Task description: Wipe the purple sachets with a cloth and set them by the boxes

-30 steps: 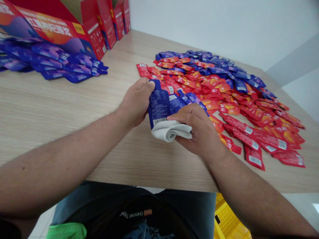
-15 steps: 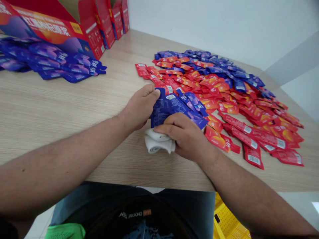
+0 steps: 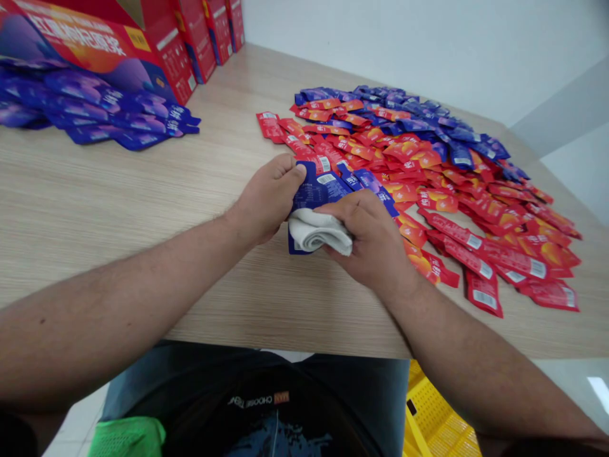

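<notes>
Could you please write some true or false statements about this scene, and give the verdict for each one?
The right hand is on a folded white cloth. True.
The left hand holds a red sachet. False: it holds a blue sachet.
Red sachets lie spread on the wooden table. True.
The printed cardboard box stands at the right side of the view. False: the printed cardboard box stands at the far left.

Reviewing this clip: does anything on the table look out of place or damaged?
Nothing looks damaged. The one oddity is the heap of loose red and blue sachets, mixed and sprawling across the table, whereas the blue sachets beside the red carton lie apart, unmixed.
</notes>
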A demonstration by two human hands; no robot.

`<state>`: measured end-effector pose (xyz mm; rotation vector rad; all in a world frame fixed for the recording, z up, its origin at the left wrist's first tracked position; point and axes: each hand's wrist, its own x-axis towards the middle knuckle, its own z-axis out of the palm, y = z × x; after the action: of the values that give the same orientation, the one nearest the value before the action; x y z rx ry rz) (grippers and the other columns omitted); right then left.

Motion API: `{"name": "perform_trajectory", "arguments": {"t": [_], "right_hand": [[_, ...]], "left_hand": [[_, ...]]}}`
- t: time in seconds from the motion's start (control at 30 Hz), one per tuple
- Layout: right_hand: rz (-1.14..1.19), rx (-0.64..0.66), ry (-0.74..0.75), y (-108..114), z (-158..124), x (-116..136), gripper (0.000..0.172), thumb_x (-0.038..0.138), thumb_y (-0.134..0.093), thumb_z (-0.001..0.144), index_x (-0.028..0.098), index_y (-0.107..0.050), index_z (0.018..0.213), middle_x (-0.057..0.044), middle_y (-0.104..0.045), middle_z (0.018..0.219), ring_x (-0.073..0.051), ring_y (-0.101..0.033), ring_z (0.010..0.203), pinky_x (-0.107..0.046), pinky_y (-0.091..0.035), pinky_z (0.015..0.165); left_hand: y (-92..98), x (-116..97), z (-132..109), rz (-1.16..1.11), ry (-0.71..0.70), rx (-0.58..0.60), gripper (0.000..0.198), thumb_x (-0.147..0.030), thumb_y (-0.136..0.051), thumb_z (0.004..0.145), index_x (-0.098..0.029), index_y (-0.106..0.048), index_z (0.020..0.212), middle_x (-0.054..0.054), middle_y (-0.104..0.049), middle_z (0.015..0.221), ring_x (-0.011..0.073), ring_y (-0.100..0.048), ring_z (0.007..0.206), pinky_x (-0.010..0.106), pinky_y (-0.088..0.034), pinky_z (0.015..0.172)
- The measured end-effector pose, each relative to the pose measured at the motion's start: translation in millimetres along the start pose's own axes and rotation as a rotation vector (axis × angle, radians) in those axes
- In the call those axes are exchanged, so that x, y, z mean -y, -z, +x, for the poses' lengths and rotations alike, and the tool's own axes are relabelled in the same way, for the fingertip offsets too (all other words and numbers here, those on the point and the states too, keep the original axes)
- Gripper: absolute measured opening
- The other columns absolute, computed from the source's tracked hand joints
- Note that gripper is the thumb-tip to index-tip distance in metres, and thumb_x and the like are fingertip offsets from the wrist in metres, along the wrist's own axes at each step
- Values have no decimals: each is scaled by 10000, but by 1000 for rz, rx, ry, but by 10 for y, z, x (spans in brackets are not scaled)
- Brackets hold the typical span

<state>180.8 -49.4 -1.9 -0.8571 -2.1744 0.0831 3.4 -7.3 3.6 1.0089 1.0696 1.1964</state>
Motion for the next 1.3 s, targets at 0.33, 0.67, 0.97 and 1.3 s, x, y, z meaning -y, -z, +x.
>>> {"name": "perform_trajectory", "arguments": {"t": [0.33,0.67,0.97,1.3], "right_hand": [[61,89,28,-47,-24,4,215,206,-682,910,214,-711,1123,-61,-679,966,-205,-628,924,-356,-529,807],[-54,-90,-76,57,11,-46,265,191,-695,884,263,-687,1139,-50,-674,976,-246,-619,969,-410,-526,849],[-33,-98,-47,55,29,-52,235,195,-700,889,269,-673,1111,-39,-670,977,-236,-629,959,-402,-532,837],[-32,-23,-29,76,28,-102,226,271,-660,929,271,-669,1154,-47,-682,992,-252,-631,974,-445,-528,889]], "left_hand": [[3,27,20,-9,-64,-24,259,-229,-574,890,-217,-405,695,-43,-374,579,91,-352,492,219,-287,452],[2,17,-70,64,-27,129,238,-247,-611,870,-212,-462,688,-35,-389,585,97,-358,498,223,-264,446],[5,3,-91,90,-30,179,240,-239,-602,860,-208,-460,670,-36,-387,576,96,-334,492,230,-243,450],[-11,6,-99,22,56,222,258,-227,-635,828,-203,-440,661,-38,-394,566,80,-349,468,218,-262,436]]}}
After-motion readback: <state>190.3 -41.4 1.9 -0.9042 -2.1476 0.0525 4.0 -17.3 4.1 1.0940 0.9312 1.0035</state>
